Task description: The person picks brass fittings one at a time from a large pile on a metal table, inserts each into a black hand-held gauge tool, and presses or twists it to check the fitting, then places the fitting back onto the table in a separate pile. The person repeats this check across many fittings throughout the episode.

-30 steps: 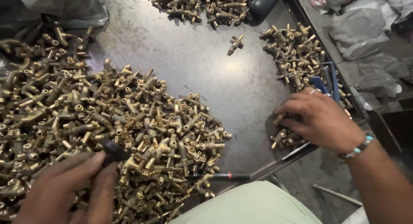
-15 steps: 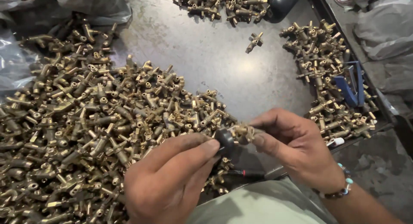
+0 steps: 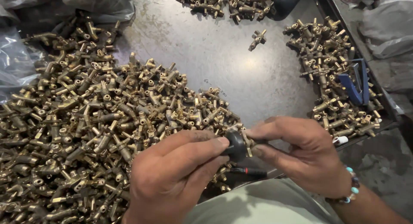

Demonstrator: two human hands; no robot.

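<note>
— Tabletop (image 3: 241, 73) first: we see dark grey metal filling the frame, and across its left half our big heap of brass fittings (image 3: 99, 120), unmoved from half a second ago.

— And the smaller piles?

— One runs down the right edge (image 3: 327, 77) with a blue tool (image 3: 355, 84) lying in it, another sits at the top centre (image 3: 223, 2), and a lone fitting (image 3: 257, 39) lies between them. Clear plastic bags (image 3: 17, 64) crowd the upper left. None of these has shifted.

— So what has changed?

— Our hands. A second ago they were far apart, the left down in the big heap, the right at the pile on the right. Now both meet at the lower centre of the frame, just above our pale green clothing (image 3: 258, 207).

— Holding what?

— Our left hand (image 3: 172, 172) pinches a black round knob (image 3: 235, 145) between thumb and fingers (image 3: 202, 146). Our right hand (image 3: 301, 157), beaded bracelet (image 3: 350, 187) at the wrist, pinches one small brass fitting (image 3: 247, 138) pressed against that knob.

— Joined yet?

— We cannot tell; the contact is hidden by the fingertips. We judge the picking is over and the fitting together is in hand.
</note>
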